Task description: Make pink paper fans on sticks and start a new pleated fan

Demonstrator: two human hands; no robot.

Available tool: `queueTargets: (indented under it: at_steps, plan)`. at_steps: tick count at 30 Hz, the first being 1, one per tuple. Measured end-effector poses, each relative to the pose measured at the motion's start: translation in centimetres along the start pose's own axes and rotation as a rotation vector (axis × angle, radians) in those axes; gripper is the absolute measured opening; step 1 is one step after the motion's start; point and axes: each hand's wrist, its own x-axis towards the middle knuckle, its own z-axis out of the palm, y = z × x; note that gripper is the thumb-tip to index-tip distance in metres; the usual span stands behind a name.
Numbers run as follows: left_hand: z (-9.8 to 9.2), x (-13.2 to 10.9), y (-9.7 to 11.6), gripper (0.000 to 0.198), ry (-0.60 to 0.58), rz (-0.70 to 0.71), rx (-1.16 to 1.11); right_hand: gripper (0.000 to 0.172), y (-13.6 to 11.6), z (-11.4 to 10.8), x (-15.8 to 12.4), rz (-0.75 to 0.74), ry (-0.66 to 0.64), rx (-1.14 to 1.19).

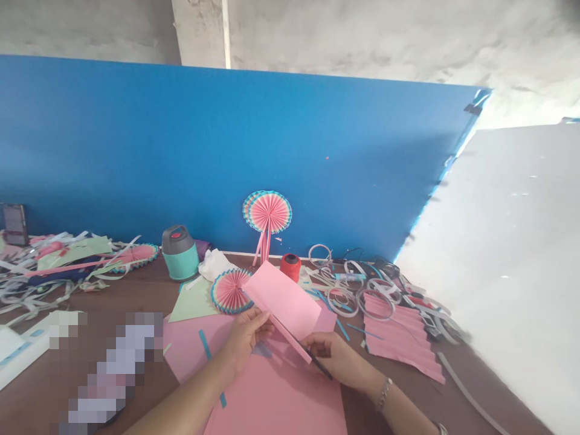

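A piece of pink paper (285, 299), with a narrow strip folded along its near edge, is tilted up above the table. My left hand (251, 329) pinches its left end between thumb and fingers. At the other end, my right hand (338, 356) is closed around a slim black tool (321, 365), which lies along the strip; its exact kind is unclear. Larger pink sheets (281, 399) spread out below both hands. Just beyond the left hand rests a pleated pink paper fan (232, 291) with a blue scalloped rim.
Another round paper fan (268, 211) leans against the blue board (317, 133). A red thread spool (290, 267) and a teal-and-grey container (180, 254) stand behind the sheets. Tangled paper strips (344, 296) and a pleated pink sheet (399, 338) lie at right; more scraps (67, 260) at left.
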Motion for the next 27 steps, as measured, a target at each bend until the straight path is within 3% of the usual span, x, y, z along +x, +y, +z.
queueTargets:
  at_steps: [27]
  plan:
    - [0.03,-0.06,-0.07,0.034,-0.035,-0.066,0.113,0.029,0.52,0.21,-0.11,-0.045,-0.001,-0.068]
